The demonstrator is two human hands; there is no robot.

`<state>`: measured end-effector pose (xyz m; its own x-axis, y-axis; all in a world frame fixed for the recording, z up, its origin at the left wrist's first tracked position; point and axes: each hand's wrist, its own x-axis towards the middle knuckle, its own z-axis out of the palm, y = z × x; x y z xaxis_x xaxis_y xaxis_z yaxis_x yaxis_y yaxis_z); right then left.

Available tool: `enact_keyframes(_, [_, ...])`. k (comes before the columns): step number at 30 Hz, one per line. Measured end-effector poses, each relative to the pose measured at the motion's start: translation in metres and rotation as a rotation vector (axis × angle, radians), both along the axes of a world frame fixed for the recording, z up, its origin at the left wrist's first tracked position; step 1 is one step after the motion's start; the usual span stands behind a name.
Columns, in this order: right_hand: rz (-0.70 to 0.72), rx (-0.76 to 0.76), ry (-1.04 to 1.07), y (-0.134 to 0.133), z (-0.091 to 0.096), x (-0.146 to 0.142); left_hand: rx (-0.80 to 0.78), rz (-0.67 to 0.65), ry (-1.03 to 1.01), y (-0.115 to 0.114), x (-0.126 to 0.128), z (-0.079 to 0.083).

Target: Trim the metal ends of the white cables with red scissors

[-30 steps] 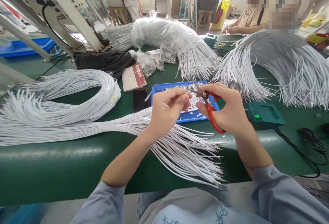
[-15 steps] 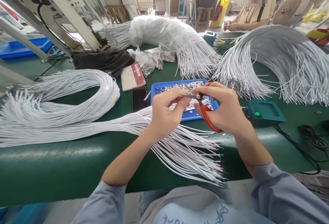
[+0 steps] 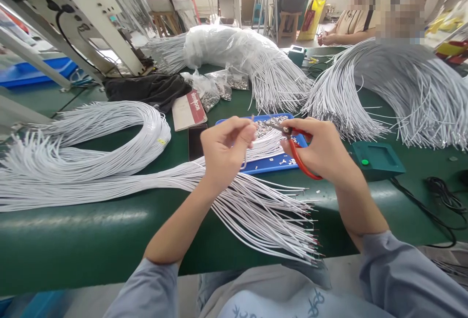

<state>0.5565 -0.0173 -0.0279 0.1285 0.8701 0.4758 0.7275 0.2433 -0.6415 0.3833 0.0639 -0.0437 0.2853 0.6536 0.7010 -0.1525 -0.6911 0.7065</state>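
My left hand (image 3: 224,150) is closed in a pinch on the end of a thin white wire, held above the blue tray (image 3: 268,164). My right hand (image 3: 321,150) grips red-handled scissors (image 3: 298,155), whose blades point left toward the left hand's fingertips. The blue tray holds many small metal terminals (image 3: 272,124). A large bundle of white wires (image 3: 109,172) runs from the left across the green table (image 3: 91,240) under both hands, its stripped ends fanning out at the front edge (image 3: 292,230).
A green box with a button (image 3: 376,159) sits right of the tray. More white wire bundles (image 3: 395,94) lie right and behind (image 3: 248,60). A phone (image 3: 196,141), a booklet (image 3: 188,108), bags of terminals (image 3: 212,89) and a black cloth lie behind. Another person sits far right (image 3: 351,21).
My left hand has moved left and slightly up, away from the scissors, drawing the wire end with it. The right hand with the scissors stays almost where it was.
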Motion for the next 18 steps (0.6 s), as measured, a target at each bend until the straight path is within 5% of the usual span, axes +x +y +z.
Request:
enact_keyframes(3, [-0.054,0.103,0.169,-0.002,0.000,0.000,-0.017,0.050,0.000,0.000,0.001,0.000])
enact_keyframes(7, [0.051,0.182,0.327,-0.003,0.000,-0.010,0.056,-0.009,0.070,-0.009,0.006,-0.003])
enact_keyframes(18, [0.176,0.209,0.442,0.006,-0.005,-0.013,0.193,0.019,0.131,-0.012,0.012,-0.007])
